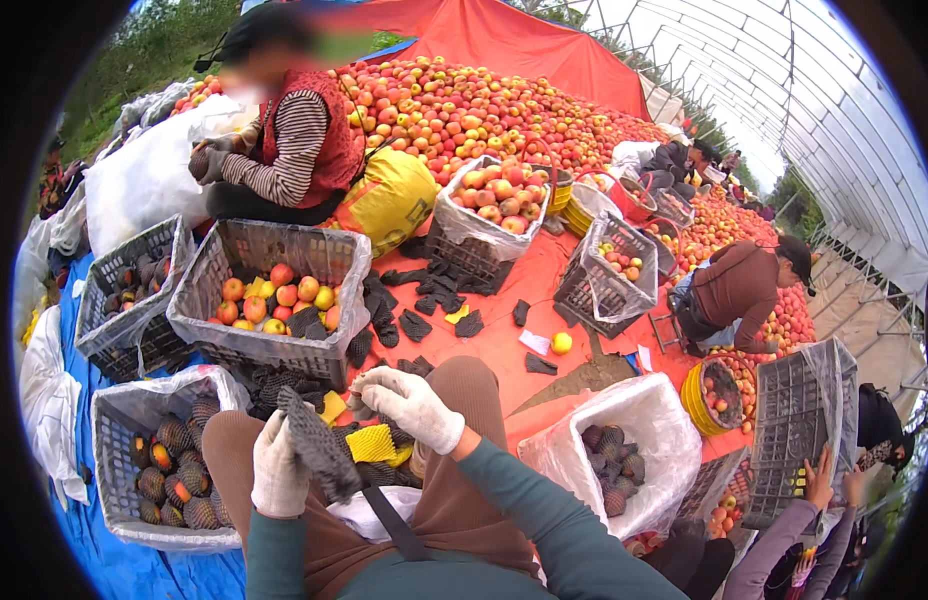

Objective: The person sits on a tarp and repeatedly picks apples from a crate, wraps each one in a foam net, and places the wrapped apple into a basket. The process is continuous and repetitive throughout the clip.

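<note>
My left hand (281, 468), in a white glove, is closed on a black foam net sleeve (322, 445), which hangs tilted over my lap. My right hand (416, 408), also gloved in white, is just right of it with the fingers bent together; whatever they may pinch is too small to make out. Below that hand, between my knees, lie yellow foam nets (372, 443) with more black ones around them. At my left knee stands a lined crate (114, 395) of apples in black nets. Ahead of it is a lined crate (264, 345) of mostly bare apples.
Black foam nets (439, 285) and a loose yellow apple (561, 343) lie on the red sheet ahead. A lined crate (544, 450) with netted apples stands at my right. Beyond rises a large apple heap (454, 110). Co-workers sit at front left (309, 150) and right (734, 295).
</note>
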Available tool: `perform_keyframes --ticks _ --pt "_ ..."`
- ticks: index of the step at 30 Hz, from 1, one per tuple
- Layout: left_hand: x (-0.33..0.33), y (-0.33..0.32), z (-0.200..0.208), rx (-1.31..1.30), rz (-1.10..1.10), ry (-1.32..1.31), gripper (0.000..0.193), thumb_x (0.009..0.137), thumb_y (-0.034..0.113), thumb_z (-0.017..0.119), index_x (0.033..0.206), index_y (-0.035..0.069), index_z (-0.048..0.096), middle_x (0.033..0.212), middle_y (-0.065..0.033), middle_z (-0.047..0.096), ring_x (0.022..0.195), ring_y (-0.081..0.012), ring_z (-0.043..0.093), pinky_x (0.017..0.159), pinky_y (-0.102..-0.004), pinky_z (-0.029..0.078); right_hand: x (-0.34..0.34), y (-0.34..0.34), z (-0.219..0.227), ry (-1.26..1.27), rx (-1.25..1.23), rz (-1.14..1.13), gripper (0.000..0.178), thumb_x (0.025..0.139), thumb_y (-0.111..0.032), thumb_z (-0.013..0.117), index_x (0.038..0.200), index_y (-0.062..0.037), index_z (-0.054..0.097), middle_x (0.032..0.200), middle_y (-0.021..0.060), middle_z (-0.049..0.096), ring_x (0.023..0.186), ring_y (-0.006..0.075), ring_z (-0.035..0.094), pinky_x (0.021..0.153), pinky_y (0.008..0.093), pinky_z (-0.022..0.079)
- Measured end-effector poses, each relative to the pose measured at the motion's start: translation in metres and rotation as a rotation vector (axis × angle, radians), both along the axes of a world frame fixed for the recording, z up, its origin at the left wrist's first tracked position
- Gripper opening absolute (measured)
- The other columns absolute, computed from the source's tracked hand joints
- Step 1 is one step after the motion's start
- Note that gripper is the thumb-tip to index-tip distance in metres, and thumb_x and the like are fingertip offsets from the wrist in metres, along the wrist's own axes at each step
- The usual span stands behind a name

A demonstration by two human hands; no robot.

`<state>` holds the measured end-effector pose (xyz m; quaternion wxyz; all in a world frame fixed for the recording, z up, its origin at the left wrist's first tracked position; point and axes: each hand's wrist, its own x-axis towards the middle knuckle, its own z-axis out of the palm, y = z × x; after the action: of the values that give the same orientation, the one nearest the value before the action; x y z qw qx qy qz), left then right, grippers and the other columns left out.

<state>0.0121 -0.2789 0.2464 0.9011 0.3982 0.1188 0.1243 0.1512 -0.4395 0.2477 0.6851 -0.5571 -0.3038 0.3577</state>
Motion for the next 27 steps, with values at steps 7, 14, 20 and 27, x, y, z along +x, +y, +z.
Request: perform_keyframes --ticks 7,14,20,27 --pt "-0.002 -0.050 0.007 1.045 0.025 0.098 0.027 0.081 0.005 0.058 0.107 -0.001 0.056 0.094 -0.0065 0.064 0.083 -0.0146 0.062 0.075 -0.0256 0.049 -0.047 -0.005 -0.004 -0.529 -0.042 -0.109 0.042 0.081 -0.013 0.060 0.117 0.0053 0.049 0.115 0.0153 0.054 0.107 0.0213 0.053 0.090 0.0298 0.042" --pt "-0.021 -0.034 0.002 0.485 0.177 -0.041 0.026 0.093 0.022 0.045 0.098 -0.001 0.055 0.089 -0.0037 0.060 0.079 -0.0116 0.055 0.073 -0.0240 0.045 -0.051 0.002 -0.009 0.256 0.348 -0.071 0.012 0.085 -0.008 0.053 0.094 0.0001 0.054 0.101 0.0066 0.058 0.091 0.0127 0.055 0.082 0.0267 0.044" --pt "-0.028 -0.036 0.010 -0.298 -0.020 -0.307 0.029 0.085 0.022 0.058 0.106 0.001 0.055 0.104 -0.0146 0.061 0.094 -0.0244 0.060 0.086 -0.0413 0.047 -0.066 0.021 -0.014 1.132 0.573 -0.018 0.020 0.091 -0.022 0.048 0.091 -0.0038 0.057 0.085 0.0092 0.063 0.078 0.0187 0.062 0.074 0.0328 0.052" --pt "-0.035 -0.032 -0.004 -0.419 -0.577 0.036 0.066 0.068 0.014 0.073 0.124 -0.003 0.041 0.107 -0.0115 0.058 0.088 -0.0193 0.058 0.075 -0.0305 0.047 -0.056 0.030 -0.012 1.159 0.325 -0.076 0.019 0.093 -0.019 0.043 0.096 -0.0030 0.054 0.087 0.0081 0.059 0.080 0.0174 0.060 0.075 0.0310 0.052"
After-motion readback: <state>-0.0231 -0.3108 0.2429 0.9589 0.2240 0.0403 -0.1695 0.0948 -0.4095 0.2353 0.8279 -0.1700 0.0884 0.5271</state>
